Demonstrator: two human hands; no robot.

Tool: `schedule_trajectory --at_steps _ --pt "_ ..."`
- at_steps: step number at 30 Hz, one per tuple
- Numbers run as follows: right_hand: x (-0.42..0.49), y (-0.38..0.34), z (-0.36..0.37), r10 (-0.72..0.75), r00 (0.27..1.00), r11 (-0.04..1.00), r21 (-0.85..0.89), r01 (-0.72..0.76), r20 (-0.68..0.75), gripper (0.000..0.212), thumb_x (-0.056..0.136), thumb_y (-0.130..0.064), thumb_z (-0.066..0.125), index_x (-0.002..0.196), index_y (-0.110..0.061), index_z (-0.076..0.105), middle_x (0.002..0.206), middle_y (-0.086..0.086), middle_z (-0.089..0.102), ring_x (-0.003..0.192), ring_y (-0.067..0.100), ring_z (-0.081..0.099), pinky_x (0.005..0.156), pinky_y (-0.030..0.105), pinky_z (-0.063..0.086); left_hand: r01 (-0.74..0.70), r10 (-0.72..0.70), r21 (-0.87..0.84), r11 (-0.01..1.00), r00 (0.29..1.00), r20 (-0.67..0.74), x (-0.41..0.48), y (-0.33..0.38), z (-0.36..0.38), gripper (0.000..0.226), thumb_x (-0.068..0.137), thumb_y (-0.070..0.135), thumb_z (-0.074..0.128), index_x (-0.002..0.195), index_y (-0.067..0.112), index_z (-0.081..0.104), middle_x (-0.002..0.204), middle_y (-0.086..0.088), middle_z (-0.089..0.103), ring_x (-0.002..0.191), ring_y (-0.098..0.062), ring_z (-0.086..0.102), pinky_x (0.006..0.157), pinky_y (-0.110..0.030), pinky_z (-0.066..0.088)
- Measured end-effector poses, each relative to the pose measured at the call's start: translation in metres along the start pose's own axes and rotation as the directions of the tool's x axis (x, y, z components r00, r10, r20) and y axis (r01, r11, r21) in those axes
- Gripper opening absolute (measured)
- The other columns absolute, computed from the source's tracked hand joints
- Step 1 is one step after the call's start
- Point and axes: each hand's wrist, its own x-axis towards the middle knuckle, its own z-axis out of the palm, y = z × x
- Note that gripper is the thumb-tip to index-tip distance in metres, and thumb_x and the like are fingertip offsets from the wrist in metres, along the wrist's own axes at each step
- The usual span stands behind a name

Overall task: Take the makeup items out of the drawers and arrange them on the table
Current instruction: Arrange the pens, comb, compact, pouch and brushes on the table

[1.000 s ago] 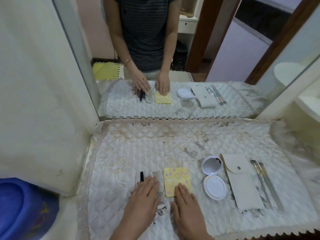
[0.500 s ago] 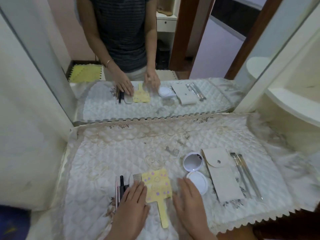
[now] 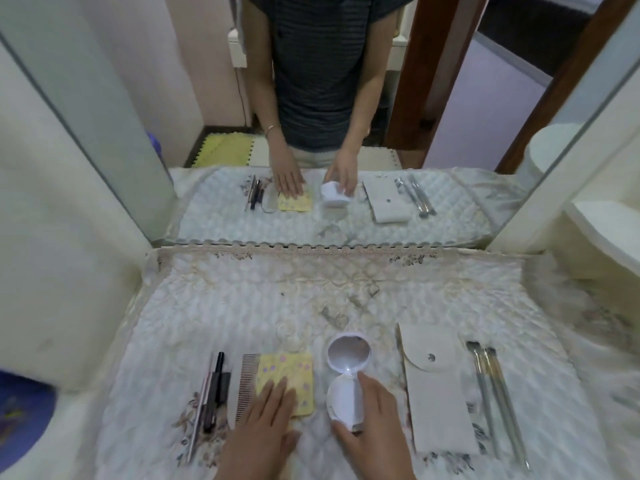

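Makeup items lie in a row on the quilted table cover (image 3: 242,306). From the left: thin pencils and a black pen (image 3: 214,389), a comb (image 3: 246,386), a yellow patterned hand mirror (image 3: 291,372), an open white compact (image 3: 346,372), a beige snap pouch (image 3: 436,386) and two brushes (image 3: 495,396). My left hand (image 3: 266,427) rests flat on the near part of the yellow mirror, fingers together. My right hand (image 3: 374,427) grips the compact's lower half, thumb at its near edge and fingers along its right side.
A wall mirror (image 3: 346,133) stands at the back of the table and reflects me and the items. White shelves (image 3: 595,220) rise on the right. A blue object (image 3: 20,420) sits at the lower left. The drawers are out of view.
My right hand has moved right from beside the yellow mirror onto the compact and closed on it. My left hand has shifted from the comb onto the yellow mirror. The camera has tilted.
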Motion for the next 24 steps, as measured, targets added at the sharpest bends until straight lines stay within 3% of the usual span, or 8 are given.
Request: schedule_trajectory --at_steps 4,8,13,16,18,21,22,24 --pt "0.011 -0.012 0.003 -0.070 0.995 0.996 -0.047 0.073 0.073 0.074 0.061 -0.053 0.055 0.122 -0.014 0.043 0.102 0.005 0.061 0.091 0.022 0.059 0.062 0.025 0.055 -0.005 0.006 0.029 1.000 1.000 -0.012 -0.002 0.006 0.001 0.057 0.094 0.045 0.001 0.119 0.017 0.045 0.156 0.004 -0.016 0.143 -0.013 -0.014 0.104 -0.028 0.030" --pt "0.009 -0.013 0.002 -0.093 0.991 0.992 -0.075 0.101 0.097 0.073 0.063 -0.057 0.049 0.121 -0.014 0.046 0.101 0.002 0.060 0.084 0.022 0.065 0.057 0.025 0.055 -0.002 0.003 -0.018 1.000 0.999 0.036 -0.002 0.002 -0.004 0.056 0.093 0.048 0.005 0.121 0.021 0.045 0.156 0.008 -0.016 0.143 -0.009 -0.013 0.108 -0.023 0.019" --pt "0.011 -0.001 -0.022 -0.052 0.998 0.995 -0.079 0.055 0.039 0.063 0.063 -0.055 0.050 0.114 -0.018 0.051 0.103 0.003 0.068 0.099 0.009 0.046 0.079 0.019 0.050 0.037 -0.033 -0.097 0.995 0.999 0.041 -0.006 0.002 -0.004 0.056 0.092 0.052 0.009 0.125 0.022 0.043 0.156 0.014 -0.011 0.143 -0.005 -0.009 0.113 -0.017 -0.004" --pt "0.012 0.030 -0.056 0.137 0.986 0.990 -0.026 -0.140 -0.096 0.058 0.072 -0.051 0.047 0.111 -0.011 0.059 0.109 0.016 0.065 0.105 0.020 0.050 0.087 0.026 0.041 -0.022 -0.009 -0.207 0.978 0.989 -0.146 0.002 0.016 -0.002 0.047 0.092 0.047 0.018 0.127 0.023 0.036 0.154 0.005 0.022 0.142 -0.011 0.018 0.114 -0.016 0.002" --pt "0.011 0.053 -0.073 0.295 0.948 0.954 -0.025 -0.300 -0.120 0.075 0.076 -0.067 0.035 0.115 -0.006 0.058 0.116 0.023 0.060 0.110 0.030 0.051 0.088 0.038 0.048 -0.080 0.023 -0.231 0.970 0.970 -0.241 0.009 0.035 -0.005 0.041 0.094 0.037 0.019 0.124 0.019 0.040 0.138 -0.009 0.047 0.124 -0.020 0.046 0.112 -0.016 0.011" --pt "0.011 0.070 -0.077 0.407 0.912 0.911 -0.046 -0.410 -0.054 0.102 0.054 -0.068 0.040 0.131 -0.002 0.046 0.134 0.029 0.045 0.127 0.040 0.041 0.101 0.049 0.039 -0.143 0.065 -0.294 0.945 0.963 -0.261 0.023 0.051 -0.001 0.038 0.094 0.032 0.016 0.126 0.021 0.032 0.148 -0.003 0.029 0.136 -0.013 0.032 0.111 -0.018 0.020" --pt "0.010 0.070 -0.075 0.430 0.903 0.901 -0.066 -0.430 -0.009 0.107 0.048 -0.066 0.038 0.135 -0.004 0.041 0.139 0.028 0.040 0.130 0.041 0.036 0.105 0.049 0.034 -0.160 0.081 -0.313 0.936 0.965 -0.250 0.028 0.052 0.004 0.038 0.093 0.034 0.019 0.127 0.022 0.030 0.154 0.001 0.018 0.136 -0.012 0.030 0.106 -0.020 0.031" --pt "0.010 0.066 -0.072 0.454 0.891 0.890 -0.043 -0.454 0.001 0.111 0.044 -0.066 0.037 0.137 -0.006 0.037 0.143 0.027 0.035 0.132 0.043 0.031 0.108 0.049 0.030 -0.174 0.104 -0.328 0.929 0.970 -0.222 0.036 0.051 0.011 0.046 0.090 0.043 0.027 0.132 0.024 0.026 0.157 0.001 0.006 0.135 -0.011 0.029 0.085 -0.026 0.051"
